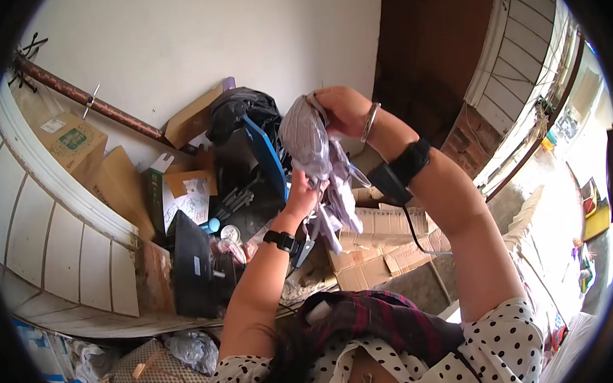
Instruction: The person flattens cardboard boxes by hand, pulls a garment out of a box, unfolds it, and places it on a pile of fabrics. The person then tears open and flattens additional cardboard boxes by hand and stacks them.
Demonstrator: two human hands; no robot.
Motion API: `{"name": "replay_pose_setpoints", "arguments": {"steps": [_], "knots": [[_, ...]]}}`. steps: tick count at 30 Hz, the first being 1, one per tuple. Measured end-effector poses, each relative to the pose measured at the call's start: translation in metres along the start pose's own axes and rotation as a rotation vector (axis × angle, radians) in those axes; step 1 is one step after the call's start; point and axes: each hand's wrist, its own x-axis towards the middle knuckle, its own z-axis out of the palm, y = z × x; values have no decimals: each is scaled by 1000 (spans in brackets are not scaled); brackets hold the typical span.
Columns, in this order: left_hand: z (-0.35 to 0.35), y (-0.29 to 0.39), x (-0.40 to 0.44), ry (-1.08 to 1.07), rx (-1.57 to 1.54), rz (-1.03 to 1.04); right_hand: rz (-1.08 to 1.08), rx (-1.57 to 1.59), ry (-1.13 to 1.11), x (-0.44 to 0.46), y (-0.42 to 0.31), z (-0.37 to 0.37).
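Observation:
A bunched, pale grey-lilac bundle (304, 137) of fabric or plastic is held up in the middle of the view, with loose strips hanging below it. My right hand (345, 111) grips its upper right side, fingers curled over the top. Lower down, my left hand (306, 193) is closed round the bundle's narrow underside. The hanging pieces (341, 197) dangle between my two forearms. What exactly the bundle is made of cannot be made out.
Flattened cardboard (370, 247) lies below the hands. A black bag (245, 108) and a blue panel (267, 159) stand behind them. At left are a brown box (72, 143), a dark flat panel (192, 265) and a copper-coloured pole (111, 114).

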Motion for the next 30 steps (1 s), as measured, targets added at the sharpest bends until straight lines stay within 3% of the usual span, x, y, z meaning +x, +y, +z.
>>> {"name": "replay_pose_setpoints", "arguments": {"steps": [3,4,5,7,9,10,11,13,14,15,19,21,22,23,25,28,30], "knots": [[-5,42,12,-157,-59,-120,24,-146,51,-2,-1,-4],[-2,6,15,-195,27,59,20,-144,66,-5,-4,-9],[3,30,32,-52,-592,-154,48,-283,18,-12,-12,-9],[-20,-11,25,-87,-427,-213,83,-411,-23,-18,-15,-17],[-26,48,50,-52,-844,-114,29,-758,46,-19,-14,-35],[-43,72,62,-104,-1155,-226,29,-756,98,-21,-12,-43],[-50,53,61,-62,-1136,-174,26,-751,93,-22,-10,-53],[-67,51,59,-34,-1212,-280,20,-783,165,-26,-5,-74],[-77,47,64,-108,-1215,-267,16,-778,157,-28,-4,-82],[-87,42,65,-112,-1423,-347,-5,-782,209,-31,-3,-89],[-131,40,55,-70,-1208,-274,-100,-797,384,-37,2,-136],[-150,62,44,-216,-1206,-226,-125,-753,494,-46,0,-155],[-161,29,46,41,-730,-143,-174,-808,545,-51,-1,-163],[-167,44,43,140,-589,-206,-224,-862,597,-56,-1,-171],[-191,22,43,193,-437,-235,-319,-910,645,-63,10,-193],[-202,57,40,417,-433,-218,-253,-766,656,-77,16,-196],[-226,46,37,357,-260,-220,-250,-718,667,-86,11,-188]]}}
